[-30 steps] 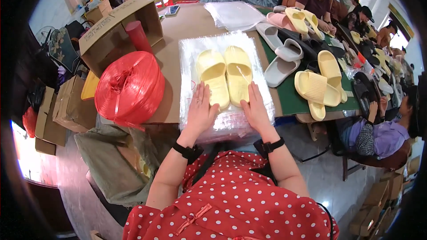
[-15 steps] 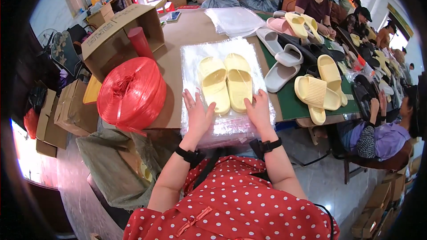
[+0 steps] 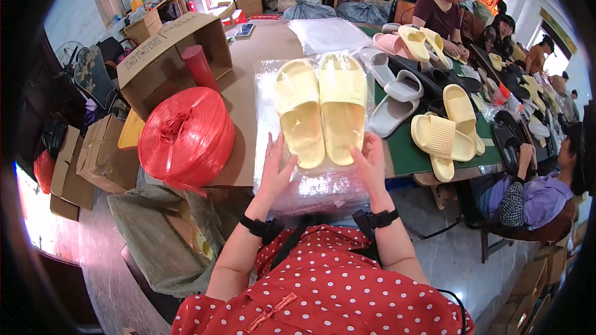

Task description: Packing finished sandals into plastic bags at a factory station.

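A pair of pale yellow slide slippers (image 3: 343,127) lies side by side, toes away from me, under glossy clear film that looks like a plastic bag (image 3: 367,108). They are raised over a stack of clear bags (image 3: 266,102) at the table's near edge. My left hand (image 3: 273,170) grips the lower left side, its thumb by the left slipper's heel. At the other heel, my right hand (image 3: 372,161) has its thumb on the film and its fingers curled at the side. Both hands hold the bagged pair; the fingertips underneath are partly hidden.
A roll of red plastic twine (image 3: 186,139) and an open cardboard box (image 3: 167,56) stand to the left. Grey slippers (image 3: 397,102) and more yellow slippers (image 3: 444,133) lie on the green mat at right. Loose clear sheets (image 3: 329,34) lie behind. A person in purple (image 3: 537,192) sits at right.
The bagged slippers have come up off the stack, closer to me, and look larger. Both hands have risen with them, the right hand's fingers now curled at the side.
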`<state>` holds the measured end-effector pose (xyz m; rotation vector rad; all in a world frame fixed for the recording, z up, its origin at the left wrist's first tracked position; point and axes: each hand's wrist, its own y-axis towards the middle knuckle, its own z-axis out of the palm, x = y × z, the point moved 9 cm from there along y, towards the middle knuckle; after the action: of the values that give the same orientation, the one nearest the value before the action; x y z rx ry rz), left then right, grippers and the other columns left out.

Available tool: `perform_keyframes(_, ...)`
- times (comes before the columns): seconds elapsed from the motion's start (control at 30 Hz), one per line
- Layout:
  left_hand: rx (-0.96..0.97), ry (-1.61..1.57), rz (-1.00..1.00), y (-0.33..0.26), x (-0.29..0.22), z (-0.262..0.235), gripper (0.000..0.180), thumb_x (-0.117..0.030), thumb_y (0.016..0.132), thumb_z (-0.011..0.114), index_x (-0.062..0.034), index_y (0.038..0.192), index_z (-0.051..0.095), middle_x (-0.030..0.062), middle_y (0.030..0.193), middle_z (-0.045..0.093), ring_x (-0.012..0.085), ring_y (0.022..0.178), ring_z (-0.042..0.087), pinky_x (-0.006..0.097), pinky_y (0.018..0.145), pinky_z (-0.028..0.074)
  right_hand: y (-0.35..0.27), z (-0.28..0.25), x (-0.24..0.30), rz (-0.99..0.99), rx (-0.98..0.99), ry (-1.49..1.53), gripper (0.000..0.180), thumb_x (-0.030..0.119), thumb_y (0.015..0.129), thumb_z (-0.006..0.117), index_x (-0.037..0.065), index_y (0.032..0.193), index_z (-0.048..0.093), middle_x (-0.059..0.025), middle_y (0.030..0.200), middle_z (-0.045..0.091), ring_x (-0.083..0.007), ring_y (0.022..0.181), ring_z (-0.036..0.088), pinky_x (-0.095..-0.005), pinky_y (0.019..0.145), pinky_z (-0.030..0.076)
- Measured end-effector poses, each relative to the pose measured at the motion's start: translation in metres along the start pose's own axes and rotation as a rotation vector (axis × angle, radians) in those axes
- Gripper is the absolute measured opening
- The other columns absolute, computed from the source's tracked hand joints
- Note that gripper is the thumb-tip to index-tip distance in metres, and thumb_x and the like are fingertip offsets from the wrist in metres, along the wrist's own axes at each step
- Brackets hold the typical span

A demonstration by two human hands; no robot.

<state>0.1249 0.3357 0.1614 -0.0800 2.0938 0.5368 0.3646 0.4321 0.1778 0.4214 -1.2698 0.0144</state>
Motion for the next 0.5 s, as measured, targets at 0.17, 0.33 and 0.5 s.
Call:
perform_keyframes(0.17, -0.041, -0.680, -0.089, -0.006, -0.044, -0.009, 0.080, -0.003, 0.092, 0.059, -0.0019, 0.158, 0.015, 0.0161, 0.163, 0.023, 0.0226, 0.150, 0.022, 0.033, 0.120, 0.021, -0.017, 0.029, 0.039, 0.069, -0.012, 0.106, 0.043, -0.002, 0.093, 0.058, -0.001, 0.132, 0.040, -0.0120, 0.128, 0.057, -0.0181, 0.116, 0.058, -0.0311, 0.097, 0.048)
perform_keyframes(0.33, -0.072, -0.935, -0.038, -0.014, -0.084, -0.018, 0.079, 0.002, 0.090, 0.061, -0.0026, 0.157, 0.018, 0.0127, 0.154, 0.039, 0.0229, 0.139, 0.042, 0.037, 0.114, 0.035, -0.022, 0.036, 0.059, -0.027, 0.026, 0.103, 0.054, -0.002, 0.093, 0.060, -0.004, 0.141, 0.034, -0.0125, 0.127, 0.058, -0.0173, 0.115, 0.059, -0.0295, 0.096, 0.049)
perform_keyframes(0.5, -0.044, -1.120, -0.221, -0.022, -0.068, -0.003, 0.071, 0.003, 0.091, 0.060, -0.0054, 0.153, 0.027, 0.0100, 0.144, 0.050, 0.0209, 0.130, 0.051, 0.037, 0.108, 0.042, -0.028, 0.037, 0.061, -0.061, -0.050, 0.044, 0.052, -0.001, 0.093, 0.062, -0.002, 0.139, 0.038, -0.0103, 0.127, 0.058, -0.0143, 0.114, 0.058, -0.0297, 0.096, 0.048)
